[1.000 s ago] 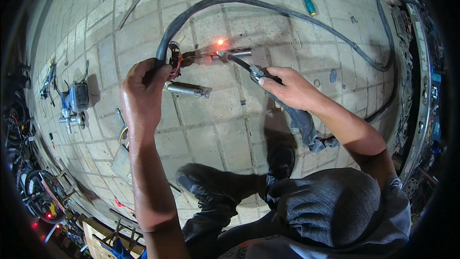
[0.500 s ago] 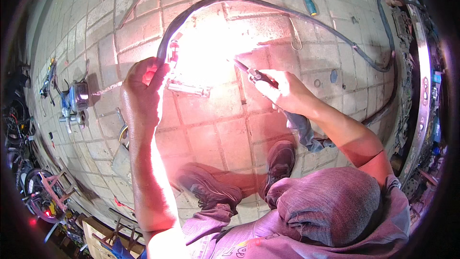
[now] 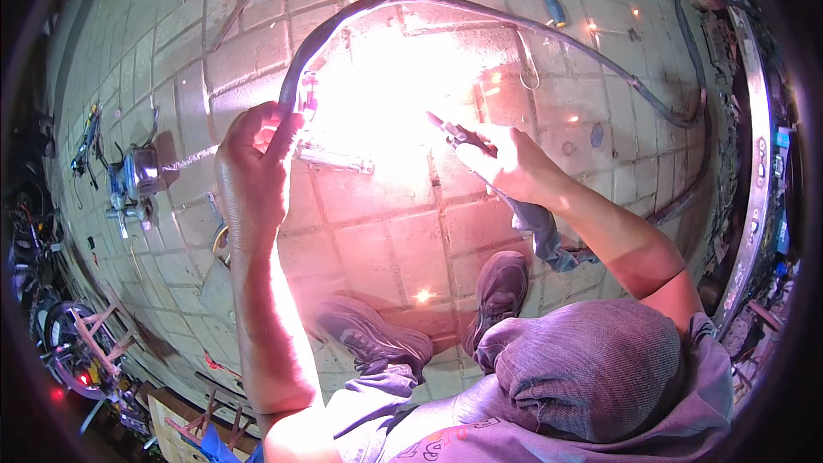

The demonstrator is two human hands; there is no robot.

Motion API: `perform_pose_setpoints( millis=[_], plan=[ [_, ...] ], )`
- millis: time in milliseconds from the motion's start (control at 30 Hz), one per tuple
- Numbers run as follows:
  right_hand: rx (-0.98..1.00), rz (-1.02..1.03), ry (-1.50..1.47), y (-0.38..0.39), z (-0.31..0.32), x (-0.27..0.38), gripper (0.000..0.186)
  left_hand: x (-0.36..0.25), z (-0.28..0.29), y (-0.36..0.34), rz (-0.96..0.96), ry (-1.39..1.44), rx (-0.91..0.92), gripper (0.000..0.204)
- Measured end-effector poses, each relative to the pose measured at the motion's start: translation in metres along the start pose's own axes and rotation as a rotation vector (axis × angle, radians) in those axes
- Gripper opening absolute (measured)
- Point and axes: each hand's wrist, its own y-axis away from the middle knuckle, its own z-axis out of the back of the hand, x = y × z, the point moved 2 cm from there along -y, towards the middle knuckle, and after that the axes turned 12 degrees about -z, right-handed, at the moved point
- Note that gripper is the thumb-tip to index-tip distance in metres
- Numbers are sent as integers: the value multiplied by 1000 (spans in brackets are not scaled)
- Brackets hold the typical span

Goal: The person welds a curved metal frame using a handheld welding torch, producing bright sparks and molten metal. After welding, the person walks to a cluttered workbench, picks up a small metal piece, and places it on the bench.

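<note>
Fingers of my left hand (image 3: 257,150) wrap round a thick black cable (image 3: 377,2), which arches over the work and runs off to the right. My right hand (image 3: 510,163) is closed on a welding torch (image 3: 454,135), its tip pointing up-left into a white-pink glare that hides the metal piece being worked on. A short metal tube (image 3: 334,157) lies on the paved floor (image 3: 386,240) just right of my left hand. Sparks (image 3: 422,296) are scattered around the glare.
A blue power tool (image 3: 137,176) and small tools lie at left. A bicycle wheel (image 3: 69,343) and wooden pieces are at lower left. A screwdriver (image 3: 552,2) and rods lie at the far side. A long metal rail (image 3: 754,189) edges the right, beside clutter. My shoes are below.
A small orange glow has grown into a blinding white-pink flare, with sparks now flying outward. My right forearm and the torch have shifted slightly. My left hand stays in place.
</note>
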Motion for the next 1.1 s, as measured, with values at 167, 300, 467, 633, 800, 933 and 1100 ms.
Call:
perform_pose_setpoints(
  millis=[167,300,467,633,800,933,1100],
  plan=[
    [63,-94,-93,-2,1,-8,30,-10,-4,-3,-55,-113,9,21],
    [45,-59,-63,-9,-1,-27,30,-27,-4,0,49,-138,43,20],
    [32,-131,-98,4,3,-30,28,-28,-2,0,63,-217,52,20],
    [29,-167,-43,2,1,-23,32,-26,-2,1,98,-209,86,21],
    [13,-45,5,-6,-1,-25,28,-23,-1,2,58,-180,62,22],
    [33,-128,2,-4,-2,-18,33,-22,0,3,62,-185,68,21],
    [46,-174,-100,4,-1,0,31,-13,1,4,37,-175,52,19]
  ],
)
